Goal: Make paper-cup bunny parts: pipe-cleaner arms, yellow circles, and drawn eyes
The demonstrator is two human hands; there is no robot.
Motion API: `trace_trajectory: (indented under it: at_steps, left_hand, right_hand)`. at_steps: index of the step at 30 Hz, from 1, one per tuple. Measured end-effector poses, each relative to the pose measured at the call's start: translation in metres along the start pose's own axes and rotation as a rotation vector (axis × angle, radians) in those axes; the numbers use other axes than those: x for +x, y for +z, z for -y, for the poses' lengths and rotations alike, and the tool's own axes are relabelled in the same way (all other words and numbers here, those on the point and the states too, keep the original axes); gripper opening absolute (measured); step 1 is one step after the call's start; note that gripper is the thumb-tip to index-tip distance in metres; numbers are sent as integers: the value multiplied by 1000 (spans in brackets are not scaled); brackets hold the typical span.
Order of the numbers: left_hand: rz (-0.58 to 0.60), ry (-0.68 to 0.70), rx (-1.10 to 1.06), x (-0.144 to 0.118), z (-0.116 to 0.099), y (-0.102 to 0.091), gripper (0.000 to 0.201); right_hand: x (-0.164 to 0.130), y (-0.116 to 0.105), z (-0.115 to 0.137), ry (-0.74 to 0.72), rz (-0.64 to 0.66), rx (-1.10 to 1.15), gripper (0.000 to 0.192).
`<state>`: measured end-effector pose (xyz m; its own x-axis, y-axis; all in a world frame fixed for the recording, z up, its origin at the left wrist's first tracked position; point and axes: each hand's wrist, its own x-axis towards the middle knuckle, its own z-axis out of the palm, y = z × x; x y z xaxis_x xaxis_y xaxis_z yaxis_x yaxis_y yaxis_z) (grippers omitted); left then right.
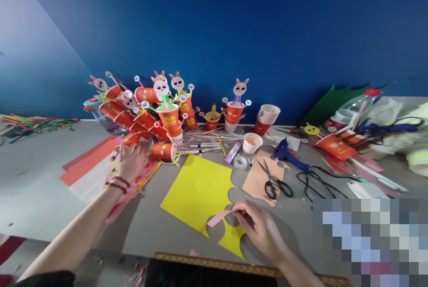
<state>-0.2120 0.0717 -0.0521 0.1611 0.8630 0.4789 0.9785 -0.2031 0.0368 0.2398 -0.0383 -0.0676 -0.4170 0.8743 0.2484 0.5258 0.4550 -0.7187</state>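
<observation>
My right hand pinches a short pink paper strip above the front edge of a yellow paper sheet with round cut-outs. At the left, my left hand reaches down over patterned pink-and-yellow paper scraps, beside a pile of orange paper cups. Its fingertips are hidden, so whether it grips anything does not show. A cup on its side lies just right of that hand. Black-handled scissors rest on a cut peach sheet.
Rabbit-faced cups stand along the blue wall, near stacked cups. A blue glue gun trails a black cable at right. Clear tape and a white cup sit mid-table. A plastic bottle leans at far right.
</observation>
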Motion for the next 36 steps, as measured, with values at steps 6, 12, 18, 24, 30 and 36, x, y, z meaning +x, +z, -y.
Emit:
trace_trajectory:
  at_steps: [6, 12, 18, 24, 30, 36]
  left_hand:
    - [-169, -82, 46, 0, 3, -21, 26]
    - [-311, -145, -97, -14, -47, -45, 33]
    - [104, 104, -687, -19, -165, -52, 20]
    - [524, -381, -1478, -3, -230, -31, 43]
    - [587, -606, -1790, -5, -228, -19, 44]
    - [692, -616, -1791, -13, -231, -15, 39]
  right_hand:
    - [-2, 0, -1, 105, -74, 121, 14]
    - [9, -6, -2, 226, -109, 387, 20]
    - [32, -14, 8, 148, -117, 332, 19]
    - [55, -16, 31, -358, -193, -254, 25]
    - [55, -6, 30, -469, -180, -199, 37]
    - [54, -2, 27, -283, -228, 111, 30]
